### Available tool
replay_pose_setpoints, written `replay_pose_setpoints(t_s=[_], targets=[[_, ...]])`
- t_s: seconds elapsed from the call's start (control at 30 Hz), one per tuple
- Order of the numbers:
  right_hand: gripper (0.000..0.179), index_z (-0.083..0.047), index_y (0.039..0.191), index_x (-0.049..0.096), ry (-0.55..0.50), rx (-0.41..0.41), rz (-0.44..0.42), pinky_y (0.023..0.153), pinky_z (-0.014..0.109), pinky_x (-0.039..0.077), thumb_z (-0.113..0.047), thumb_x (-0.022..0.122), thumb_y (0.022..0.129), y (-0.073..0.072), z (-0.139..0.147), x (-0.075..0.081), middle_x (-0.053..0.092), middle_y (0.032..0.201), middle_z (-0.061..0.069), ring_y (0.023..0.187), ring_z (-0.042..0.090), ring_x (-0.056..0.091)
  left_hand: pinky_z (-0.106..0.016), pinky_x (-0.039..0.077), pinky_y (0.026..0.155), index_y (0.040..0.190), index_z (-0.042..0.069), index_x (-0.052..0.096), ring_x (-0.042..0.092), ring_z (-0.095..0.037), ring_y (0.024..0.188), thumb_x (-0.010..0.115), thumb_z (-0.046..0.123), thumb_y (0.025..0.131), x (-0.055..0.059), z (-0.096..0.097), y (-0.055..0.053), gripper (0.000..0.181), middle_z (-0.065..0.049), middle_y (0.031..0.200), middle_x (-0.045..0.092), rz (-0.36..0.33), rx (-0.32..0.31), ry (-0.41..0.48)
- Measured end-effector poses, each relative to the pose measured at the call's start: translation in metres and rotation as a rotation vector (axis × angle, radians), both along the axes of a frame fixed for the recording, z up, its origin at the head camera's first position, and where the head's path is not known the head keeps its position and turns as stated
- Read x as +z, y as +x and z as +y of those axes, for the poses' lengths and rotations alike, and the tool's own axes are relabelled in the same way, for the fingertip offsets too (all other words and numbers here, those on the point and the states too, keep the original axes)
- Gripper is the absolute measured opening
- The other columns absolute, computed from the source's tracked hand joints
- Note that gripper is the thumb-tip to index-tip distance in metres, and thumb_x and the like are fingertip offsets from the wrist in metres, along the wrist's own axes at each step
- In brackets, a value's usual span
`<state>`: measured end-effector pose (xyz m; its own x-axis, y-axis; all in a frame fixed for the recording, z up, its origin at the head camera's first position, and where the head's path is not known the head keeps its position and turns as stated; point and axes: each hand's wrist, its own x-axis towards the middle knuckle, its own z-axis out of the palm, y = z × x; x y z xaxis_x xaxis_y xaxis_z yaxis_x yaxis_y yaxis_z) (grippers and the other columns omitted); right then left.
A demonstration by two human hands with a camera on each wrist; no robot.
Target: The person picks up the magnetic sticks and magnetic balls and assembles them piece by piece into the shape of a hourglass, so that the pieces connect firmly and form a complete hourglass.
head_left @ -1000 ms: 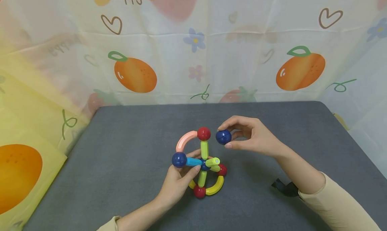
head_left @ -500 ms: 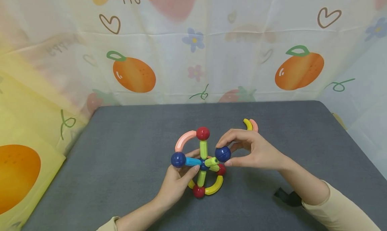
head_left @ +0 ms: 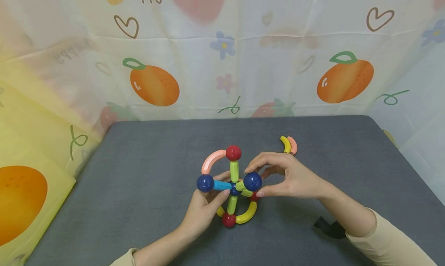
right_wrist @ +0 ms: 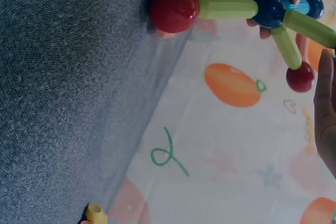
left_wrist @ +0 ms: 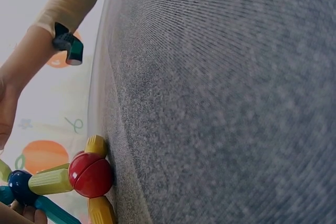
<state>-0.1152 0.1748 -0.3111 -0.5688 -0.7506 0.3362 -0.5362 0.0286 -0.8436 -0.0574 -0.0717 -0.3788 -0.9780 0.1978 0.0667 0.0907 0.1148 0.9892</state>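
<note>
A magnetic rod-and-ball construction stands upright at the middle of the table. At its centre a dark blue ball (right_wrist: 270,9) joins several light green rods (head_left: 234,171) and a light blue rod (head_left: 221,185). Red balls (head_left: 233,153) sit on some rod ends, linked by pink and yellow curved pieces. My left hand (head_left: 203,212) holds the construction near the centre, thumb by the light blue rod. My right hand (head_left: 290,177) grips a blue ball (head_left: 253,181) between thumb and fingers; it covers the end of the green rod pointing forward. Whether they touch is hard to tell.
One yellow curved piece (head_left: 285,144) and one pink curved piece (head_left: 292,145) lie side by side behind my right hand. A dark strap (head_left: 329,228) shows at the right wrist. Behind the grey table (head_left: 149,154) hangs a printed cloth (head_left: 194,72).
My right hand has brought the blue ball down and slightly left onto the forward green rod's end, uncovering the loose curved pieces behind. My left hand and the construction stay nearly still.
</note>
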Motion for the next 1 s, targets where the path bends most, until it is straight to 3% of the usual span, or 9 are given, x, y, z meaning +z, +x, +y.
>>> replay_pose_setpoints(t_s=[0.33, 0.5, 0.67, 0.87, 1.0], targets=[[0.047, -0.008, 0.125, 0.061, 0.004, -0.015, -0.021, 0.086, 0.035, 0.06, 0.002, 0.076, 0.081, -0.001, 0.008, -0.002, 0.062, 0.123, 0.01, 0.11, 0.011, 0.063, -0.04, 0.047, 0.11, 0.137, 0.01, 0.057, 0.06, -0.024, 0.129, 0.062, 0.013, 0.097, 0.001, -0.001, 0.0, 0.04, -0.009, 0.143, 0.058, 0.011, -0.015, 0.007], [0.041, -0.002, 0.122, 0.06, -0.002, -0.05, -0.021, 0.085, 0.037, 0.06, 0.004, 0.073, 0.084, -0.005, 0.015, -0.006, 0.062, 0.122, 0.002, 0.108, 0.014, 0.065, -0.04, 0.047, 0.11, 0.137, 0.008, 0.056, 0.06, -0.024, 0.129, 0.061, 0.013, 0.097, 0.001, -0.001, 0.001, 0.041, -0.01, 0.143, 0.058, 0.016, -0.022, 0.013], [0.037, 0.0, 0.119, 0.061, -0.006, -0.158, 0.009, 0.081, 0.031, 0.061, 0.007, 0.071, 0.084, -0.014, 0.026, -0.009, 0.064, 0.118, -0.005, 0.103, 0.011, 0.066, -0.038, 0.047, 0.11, 0.137, 0.008, 0.056, 0.059, -0.023, 0.13, 0.062, 0.013, 0.097, 0.002, 0.0, 0.001, 0.041, -0.009, 0.143, 0.058, -0.007, -0.02, 0.018], [0.032, 0.002, 0.118, 0.062, -0.031, -0.285, -0.062, 0.082, 0.024, 0.059, 0.006, 0.069, 0.087, -0.029, 0.04, -0.012, 0.066, 0.11, 0.003, 0.1, 0.01, 0.066, -0.039, 0.047, 0.11, 0.137, 0.008, 0.056, 0.059, -0.023, 0.13, 0.062, 0.013, 0.097, 0.002, -0.001, 0.002, 0.04, -0.009, 0.144, 0.057, 0.003, -0.024, 0.017], [0.029, 0.001, 0.118, 0.062, -0.007, -0.395, -0.113, 0.081, 0.023, 0.058, -0.001, 0.068, 0.09, -0.041, 0.05, -0.014, 0.068, 0.108, 0.001, 0.097, 0.011, 0.067, -0.038, 0.047, 0.11, 0.136, 0.008, 0.057, 0.059, -0.023, 0.13, 0.062, 0.013, 0.097, 0.002, -0.001, 0.002, 0.04, -0.009, 0.144, 0.057, 0.002, -0.021, 0.018]])
